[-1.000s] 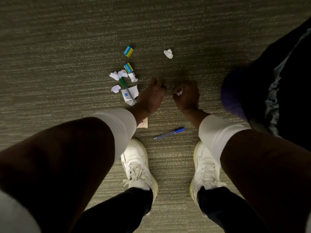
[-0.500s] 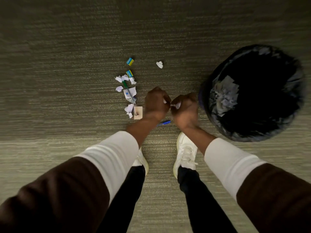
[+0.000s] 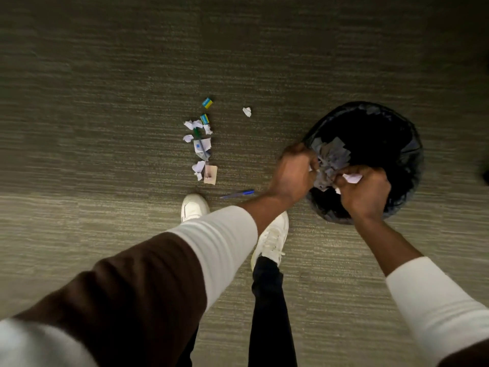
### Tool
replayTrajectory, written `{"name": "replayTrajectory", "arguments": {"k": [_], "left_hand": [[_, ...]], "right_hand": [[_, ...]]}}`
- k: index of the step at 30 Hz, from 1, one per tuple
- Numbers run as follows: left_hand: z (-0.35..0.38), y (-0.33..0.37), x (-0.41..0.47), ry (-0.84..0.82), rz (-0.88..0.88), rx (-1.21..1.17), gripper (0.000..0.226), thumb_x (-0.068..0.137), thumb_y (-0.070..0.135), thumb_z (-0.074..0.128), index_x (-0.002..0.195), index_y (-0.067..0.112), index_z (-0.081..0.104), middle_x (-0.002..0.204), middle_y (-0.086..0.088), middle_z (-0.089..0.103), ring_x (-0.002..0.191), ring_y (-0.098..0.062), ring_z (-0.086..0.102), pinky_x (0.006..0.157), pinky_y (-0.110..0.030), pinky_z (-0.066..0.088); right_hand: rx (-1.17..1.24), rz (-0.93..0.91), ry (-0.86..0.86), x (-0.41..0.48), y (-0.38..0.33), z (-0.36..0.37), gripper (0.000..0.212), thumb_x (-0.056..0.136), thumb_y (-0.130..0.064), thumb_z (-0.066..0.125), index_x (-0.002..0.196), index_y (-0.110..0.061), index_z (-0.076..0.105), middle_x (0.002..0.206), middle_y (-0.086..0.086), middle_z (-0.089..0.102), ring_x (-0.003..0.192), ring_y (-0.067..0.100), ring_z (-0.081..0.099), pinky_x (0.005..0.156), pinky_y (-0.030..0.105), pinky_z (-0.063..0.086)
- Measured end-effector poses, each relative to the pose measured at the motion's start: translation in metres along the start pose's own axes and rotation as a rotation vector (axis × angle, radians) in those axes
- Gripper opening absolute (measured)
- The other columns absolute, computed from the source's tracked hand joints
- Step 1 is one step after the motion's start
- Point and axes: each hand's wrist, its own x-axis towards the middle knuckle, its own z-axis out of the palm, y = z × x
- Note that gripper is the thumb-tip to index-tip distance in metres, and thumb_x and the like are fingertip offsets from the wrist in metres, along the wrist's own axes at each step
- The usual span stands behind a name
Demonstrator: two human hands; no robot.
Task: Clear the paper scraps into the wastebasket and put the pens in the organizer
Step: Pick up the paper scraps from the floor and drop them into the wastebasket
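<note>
Standing over: the person was bent above a carpeted floor (image 3: 105, 102), both arms reaching to a black-lined wastebasket (image 3: 407, 160) at their right.
Left hand: the left hand (image 3: 292, 172) was curled into a loose fist at the near rim of the wastebasket; a sliver of white showed at its fingertips, likely a paper bit, though I could not tell for sure.
Right hand: the right hand (image 3: 366, 192) was cupped closed over the opening, pinching a white paper scrap (image 3: 353, 178) that poked out above the knuckles.
Why there: both hands were held directly over the mouth, seemingly so whatever dropped would land on the crumpled paper (image 3: 332, 158) already inside and not on the carpet.
Left on the floor: a cluster of scraps (image 3: 197, 125) lay well apart from the wastebasket, with one lone crumpled scrap (image 3: 247, 111) off to its side.
Pens: a blue pen (image 3: 238, 193) lay just beyond a white shoe (image 3: 193, 206); a green pen (image 3: 198, 135) was partly buried among the scraps.
Other bits: two small blue-and-yellow boxes (image 3: 207, 103) sat at the far end of the cluster and a tan card (image 3: 211, 175) at the near end.
Organizer: not in sight.
Progress: early, I judged, with most litter and both pens not yet gathered.
</note>
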Motion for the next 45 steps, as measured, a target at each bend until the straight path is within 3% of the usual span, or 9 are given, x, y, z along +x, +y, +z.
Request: {"name": "replayTrajectory", "arguments": {"k": [4, 7, 11, 16, 22, 30, 34, 39, 45], "left_hand": [[0.016, 0.015, 0.011, -0.008, 0.04, 0.01, 0.023, 0.085, 0.003, 0.074, 0.108, 0.005, 0.075, 0.113, -0.017, 0.073, 0.105, -0.033, 0.068, 0.089, -0.034, 0.052], [0.023, 0.019, 0.016, -0.046, 0.047, -0.001, 0.04, 0.087, 0.01, 0.074, 0.127, 0.006, 0.069, 0.121, -0.017, 0.071, 0.113, -0.033, 0.067, 0.097, -0.036, 0.051], [0.028, 0.014, 0.011, -0.092, 0.037, 0.001, 0.041, 0.089, 0.016, 0.072, 0.13, 0.012, 0.068, 0.13, -0.011, 0.068, 0.119, -0.031, 0.066, 0.095, -0.037, 0.056], [0.023, 0.006, -0.009, -0.075, -0.038, 0.037, 0.03, 0.091, 0.018, 0.067, 0.12, 0.02, 0.068, 0.121, -0.009, 0.072, 0.108, -0.034, 0.071, 0.086, -0.045, 0.06], [0.001, -0.02, -0.03, -0.06, -0.182, 0.022, 0.016, 0.094, 0.02, 0.063, 0.106, 0.023, 0.073, 0.099, -0.001, 0.078, 0.088, -0.027, 0.073, 0.078, -0.041, 0.061], [-0.042, -0.092, -0.067, -0.078, -0.321, 0.037, 0.019, 0.086, 0.01, 0.066, 0.093, 0.026, 0.072, 0.092, 0.006, 0.077, 0.087, -0.02, 0.072, 0.08, -0.037, 0.061], [-0.063, -0.137, -0.086, -0.078, -0.406, 0.054, 0.012, 0.086, 0.016, 0.066, 0.089, 0.025, 0.072, 0.091, 0.003, 0.078, 0.09, -0.024, 0.073, 0.079, -0.037, 0.06], [-0.093, -0.195, -0.103, -0.222, -0.462, 0.124, 0.016, 0.09, 0.03, 0.067, 0.099, 0.018, 0.073, 0.104, -0.008, 0.076, 0.1, -0.032, 0.072, 0.086, -0.044, 0.061], [-0.123, -0.269, -0.095, -0.283, -0.515, 0.23, 0.025, 0.09, 0.035, 0.069, 0.107, 0.016, 0.075, 0.114, -0.011, 0.075, 0.108, -0.035, 0.071, 0.092, -0.044, 0.06]], "right_hand": [[0.026, 0.073, 0.043, 0.021, 0.018, -0.002, 0.016, 0.085, -0.012, 0.078, 0.096, 0.0, 0.08, 0.097, 0.02, 0.08, 0.096, 0.035, 0.077, 0.082, 0.026, 0.049], [0.033, 0.123, 0.056, 0.035, 0.025, -0.001, 0.022, 0.083, -0.021, 0.078, 0.1, -0.007, 0.08, 0.103, 0.018, 0.079, 0.101, 0.035, 0.076, 0.087, 0.035, 0.056], [-0.051, 0.131, 0.039, 0.04, 0.029, 0.001, 0.033, 0.083, -0.034, 0.08, 0.11, -0.015, 0.077, 0.112, 0.019, 0.075, 0.106, 0.038, 0.072, 0.091, 0.043, 0.058], [-0.052, 0.119, -0.033, 0.029, 0.026, -0.004, 0.028, 0.085, -0.027, 0.072, 0.108, -0.014, 0.079, 0.112, 0.02, 0.075, 0.107, 0.039, 0.071, 0.095, 0.043, 0.058], [0.057, -0.088, -0.063, -0.001, -0.003, -0.008, 0.012, 0.087, -0.014, 0.067, 0.091, -0.018, 0.078, 0.094, 0.004, 0.079, 0.084, 0.023, 0.076, 0.085, 0.039, 0.062], [0.115, -0.271, -0.221, -0.034, -0.069, 0.032, 0.003, 0.09, -0.017, 0.075, 0.091, -0.018, 0.078, 0.081, -0.011, 0.074, 0.068, -0.003, 0.064, 0.074, 0.032, 0.061], [-0.002, -0.381, -0.326, -0.05, -0.105, 0.068, 0.009, 0.087, -0.022, 0.079, 0.087, -0.025, 0.071, 0.076, -0.017, 0.067, 0.067, 0.001, 0.064, 0.073, 0.035, 0.061], [-0.285, -0.428, -0.555, -0.065, -0.144, 0.117, 0.044, 0.085, -0.041, 0.081, 0.121, -0.022, 0.063, 0.11, 0.002, 0.071, 0.095, 0.023, 0.071, 0.083, 0.034, 0.059], [-0.586, -0.519, -0.733, -0.06, -0.181, 0.182, 0.073, 0.091, -0.049, 0.073, 0.15, -0.019, 0.041, 0.143, 0.016, 0.052, 0.13, 0.036, 0.058, 0.104, 0.043, 0.053]]}}
